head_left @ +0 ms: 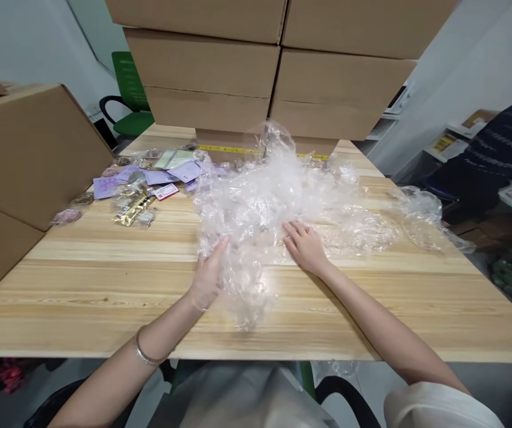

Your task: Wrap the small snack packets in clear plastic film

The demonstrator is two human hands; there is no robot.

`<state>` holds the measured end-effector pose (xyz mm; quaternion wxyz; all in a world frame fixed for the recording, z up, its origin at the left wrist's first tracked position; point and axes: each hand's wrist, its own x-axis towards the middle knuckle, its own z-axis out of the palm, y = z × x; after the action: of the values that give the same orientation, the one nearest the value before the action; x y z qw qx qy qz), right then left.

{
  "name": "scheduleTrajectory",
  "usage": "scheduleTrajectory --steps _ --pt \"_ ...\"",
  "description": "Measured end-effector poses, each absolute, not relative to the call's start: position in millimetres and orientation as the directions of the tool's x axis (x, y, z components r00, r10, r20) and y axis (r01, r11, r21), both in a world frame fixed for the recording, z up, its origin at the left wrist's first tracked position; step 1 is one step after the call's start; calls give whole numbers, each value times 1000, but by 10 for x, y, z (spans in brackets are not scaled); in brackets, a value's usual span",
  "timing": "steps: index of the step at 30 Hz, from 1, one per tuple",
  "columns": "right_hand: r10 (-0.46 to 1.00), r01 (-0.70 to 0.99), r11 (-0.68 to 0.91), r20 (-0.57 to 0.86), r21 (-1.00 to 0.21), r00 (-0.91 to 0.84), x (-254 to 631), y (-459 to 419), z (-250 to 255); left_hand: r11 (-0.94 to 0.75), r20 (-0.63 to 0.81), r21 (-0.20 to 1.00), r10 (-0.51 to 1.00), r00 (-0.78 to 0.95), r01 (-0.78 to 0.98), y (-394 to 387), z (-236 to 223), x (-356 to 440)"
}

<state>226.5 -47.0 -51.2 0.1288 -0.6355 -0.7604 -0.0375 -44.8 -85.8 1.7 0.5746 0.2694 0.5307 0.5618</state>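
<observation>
A big heap of crumpled clear plastic wrap (274, 196) lies on the middle of the wooden table (104, 285). My left hand (208, 274) is at the heap's near left edge, fingers curled round a fold of the plastic. My right hand (306, 245) rests flat on the plastic to the right, fingers stretched out and slightly apart. A silver bracelet (145, 355) circles my left wrist.
Small packets and purple cards (142, 184) lie scattered at the far left of the table. Cardboard boxes (278, 65) are stacked at the back and more boxes (24, 160) at the left. Another person in a dark sleeve (492, 160) is at the right, and a green chair (129, 95) stands behind.
</observation>
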Motion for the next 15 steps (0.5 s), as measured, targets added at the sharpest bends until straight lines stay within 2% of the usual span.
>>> scheduleTrajectory --steps 2,4,7,9,11,13,15 --pt "957 991 100 280 -91 -71 2283 -429 -543 174 -281 906 929 -242 -387 -852 50 -467" --pt "945 995 36 328 -97 -2 2294 -439 -530 76 -190 917 946 -262 -391 -837 98 -482" --pt "891 986 14 450 -166 63 2279 -543 -410 43 -101 920 986 -130 -389 -829 156 -485" --pt "845 944 57 519 -324 126 2213 -648 -274 100 -100 925 995 19 -367 -845 155 -469" --pt "892 779 188 436 -598 119 2088 -752 -128 138 -100 936 986 131 -325 -868 114 -443" --pt "971 441 236 220 -866 -89 1918 -837 -12 92 -44 957 983 179 -274 -878 42 -418" --pt "937 165 89 26 -982 -349 1740 -905 48 -54 82 983 984 159 -174 -864 -33 -408"
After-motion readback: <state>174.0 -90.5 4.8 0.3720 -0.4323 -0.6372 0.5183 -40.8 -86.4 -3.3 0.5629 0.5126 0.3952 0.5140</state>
